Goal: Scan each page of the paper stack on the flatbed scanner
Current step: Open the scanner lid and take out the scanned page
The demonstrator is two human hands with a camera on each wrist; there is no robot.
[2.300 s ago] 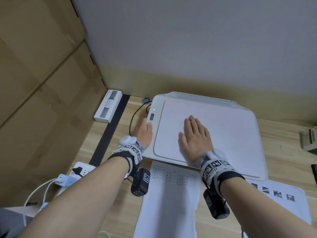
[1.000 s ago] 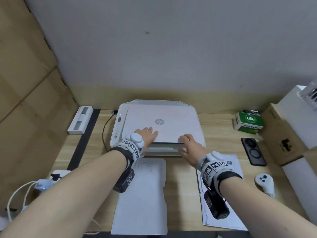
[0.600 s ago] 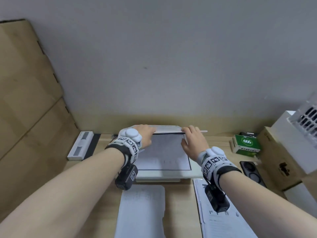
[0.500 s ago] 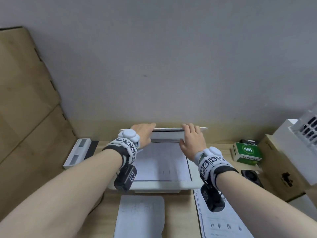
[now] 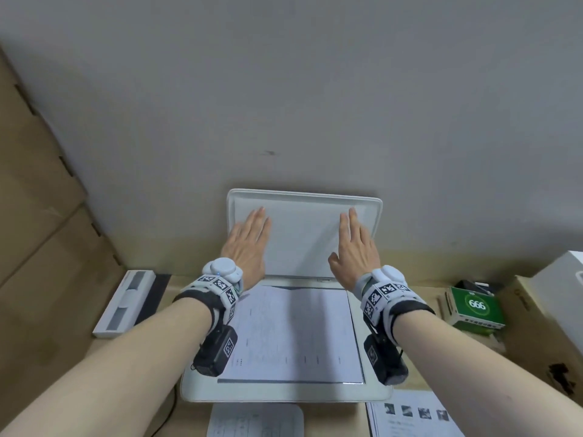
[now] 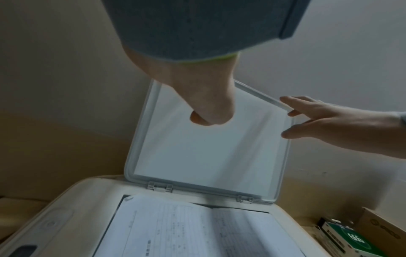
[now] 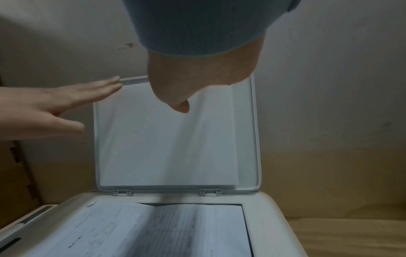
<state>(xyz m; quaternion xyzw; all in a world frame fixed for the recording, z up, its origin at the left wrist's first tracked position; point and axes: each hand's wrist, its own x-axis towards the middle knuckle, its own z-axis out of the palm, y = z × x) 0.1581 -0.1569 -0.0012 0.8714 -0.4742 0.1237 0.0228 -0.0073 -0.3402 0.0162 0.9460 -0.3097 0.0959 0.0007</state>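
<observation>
The white flatbed scanner (image 5: 284, 394) sits on the wooden desk with its lid (image 5: 303, 234) raised upright against the wall. A printed page (image 5: 293, 332) lies on the glass. My left hand (image 5: 249, 241) rests flat on the left of the lid's white inner face, fingers straight. My right hand (image 5: 355, 247) lies the same way on the right side, fingertips near the top rim. The left wrist view shows the lid (image 6: 208, 153), the page (image 6: 197, 231) and the right hand (image 6: 325, 120). In the right wrist view the left hand (image 7: 54, 106) touches the lid (image 7: 171, 147).
One sheet (image 5: 255, 421) lies on the desk in front of the scanner, and a paper stack (image 5: 410, 417) at front right. A green box (image 5: 476, 307) and a cardboard box (image 5: 542, 326) stand to the right. A long white case (image 5: 126, 304) lies left, beside cardboard panels.
The lid went from shut to fully upright. Both hands lifted it by its front edge and now lie flat on its inner face. The page on the glass is uncovered.
</observation>
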